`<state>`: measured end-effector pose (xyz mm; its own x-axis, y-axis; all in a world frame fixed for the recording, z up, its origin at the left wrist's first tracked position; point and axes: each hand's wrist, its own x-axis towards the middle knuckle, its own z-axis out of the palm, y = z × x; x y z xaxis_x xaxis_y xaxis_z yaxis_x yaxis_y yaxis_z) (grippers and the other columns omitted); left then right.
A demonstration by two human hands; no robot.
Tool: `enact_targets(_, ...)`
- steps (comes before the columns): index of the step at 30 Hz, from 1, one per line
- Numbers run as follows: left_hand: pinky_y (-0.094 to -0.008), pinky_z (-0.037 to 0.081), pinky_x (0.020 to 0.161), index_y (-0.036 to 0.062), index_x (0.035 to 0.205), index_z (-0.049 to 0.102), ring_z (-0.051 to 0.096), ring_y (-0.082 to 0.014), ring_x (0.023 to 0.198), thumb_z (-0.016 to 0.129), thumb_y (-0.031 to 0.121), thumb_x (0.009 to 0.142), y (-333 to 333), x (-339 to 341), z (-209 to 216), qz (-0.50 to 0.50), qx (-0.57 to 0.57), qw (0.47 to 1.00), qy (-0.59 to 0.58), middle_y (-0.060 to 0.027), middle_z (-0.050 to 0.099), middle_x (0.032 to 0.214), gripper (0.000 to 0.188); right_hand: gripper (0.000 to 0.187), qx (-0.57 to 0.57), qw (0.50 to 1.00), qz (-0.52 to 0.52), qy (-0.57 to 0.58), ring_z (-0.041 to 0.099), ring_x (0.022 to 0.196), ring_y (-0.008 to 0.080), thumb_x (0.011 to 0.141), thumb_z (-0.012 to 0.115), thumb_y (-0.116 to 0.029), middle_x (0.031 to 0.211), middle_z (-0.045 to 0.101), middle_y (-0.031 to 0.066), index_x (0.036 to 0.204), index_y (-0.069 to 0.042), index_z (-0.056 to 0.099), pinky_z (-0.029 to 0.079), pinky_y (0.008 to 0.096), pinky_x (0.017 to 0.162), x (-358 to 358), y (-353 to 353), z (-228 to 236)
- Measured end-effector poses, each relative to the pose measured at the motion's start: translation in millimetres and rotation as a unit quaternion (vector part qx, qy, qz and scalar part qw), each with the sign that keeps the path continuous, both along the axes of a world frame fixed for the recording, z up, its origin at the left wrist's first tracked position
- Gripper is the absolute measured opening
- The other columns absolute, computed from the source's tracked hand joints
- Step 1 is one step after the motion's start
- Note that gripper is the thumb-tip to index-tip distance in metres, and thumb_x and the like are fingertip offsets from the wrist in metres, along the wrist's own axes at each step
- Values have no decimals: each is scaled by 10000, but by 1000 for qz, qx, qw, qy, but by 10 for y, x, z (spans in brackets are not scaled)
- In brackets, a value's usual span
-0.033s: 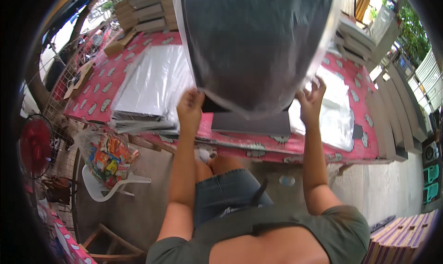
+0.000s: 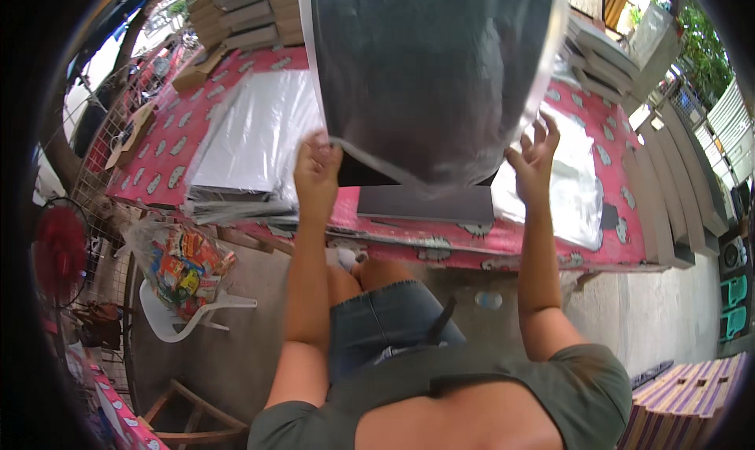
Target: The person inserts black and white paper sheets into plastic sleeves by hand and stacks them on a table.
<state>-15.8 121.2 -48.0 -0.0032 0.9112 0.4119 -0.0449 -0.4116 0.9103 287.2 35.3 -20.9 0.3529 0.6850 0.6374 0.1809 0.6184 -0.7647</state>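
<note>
In front of me stands a large clear plastic bag around a dark flat panel, its top cut off by the picture's edge. The bag's rounded near edge sags between my hands. My left hand is closed on the bag's left lower corner, thumb against bent fingers. At the right lower corner, my right hand pinches the edge between thumb and forefinger, the other fingers raised and bent. Below the bag, a dark grey flat piece lies at the table's near edge.
Stacked plastic sleeves lie on the pink patterned table at left, more sleeves at right. Grey-brown box pieces line the right end; others are piled behind. A white chair holding a bag of colourful packets stands lower left.
Both hands and the bag edge sit slightly higher in the picture. My hold on the bag looks the same.
</note>
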Motion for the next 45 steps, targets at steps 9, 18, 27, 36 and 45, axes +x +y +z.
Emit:
enact_targets(9,-353,388,845,73,1206,217,479,-300,990,762,232,559,-606,22,160,-57,-164,925,339,-181,456,1058,861,1104,-278,897,1,-343,342,1170,330,440,826,-324,1297,269,234,1289,20,210,286,405,984,-155,-539,33)
enact_targets(18,-424,437,631,35,1082,400,578,-380,694,495,160,810,-527,-33,-165,48,-85,872,480,-193,597,729,315,365,-372,840,-209,-335,591,633,324,711,478,2,671,583,194,1073,-47,489,446,371,604,-26,-550,-415)
enact_targets(27,-270,477,643,6,1250,348,614,-183,737,426,-64,774,-2420,-638,-659,18,-176,932,317,-205,589,1006,487,433,-308,884,-105,-335,587,552,251,723,500,73,885,619,147,1142,-34,482,467,319,499,-676,-2393,-761)
enact_targets(36,-366,439,840,48,1228,353,463,-217,1099,454,5,780,-2404,-885,-689,14,-402,871,-283,-180,439,1231,461,350,-405,908,9,-108,549,546,109,769,598,-176,731,579,64,1066,-17,506,388,241,411,-115,-2777,-758)
enact_targets(45,-220,414,721,-43,988,539,519,-90,777,604,132,814,-2422,-557,-928,-49,-472,875,-95,-45,592,917,256,544,-613,750,191,163,506,478,121,779,632,-196,774,535,46,1214,-55,338,389,227,387,-627,-2054,-946)
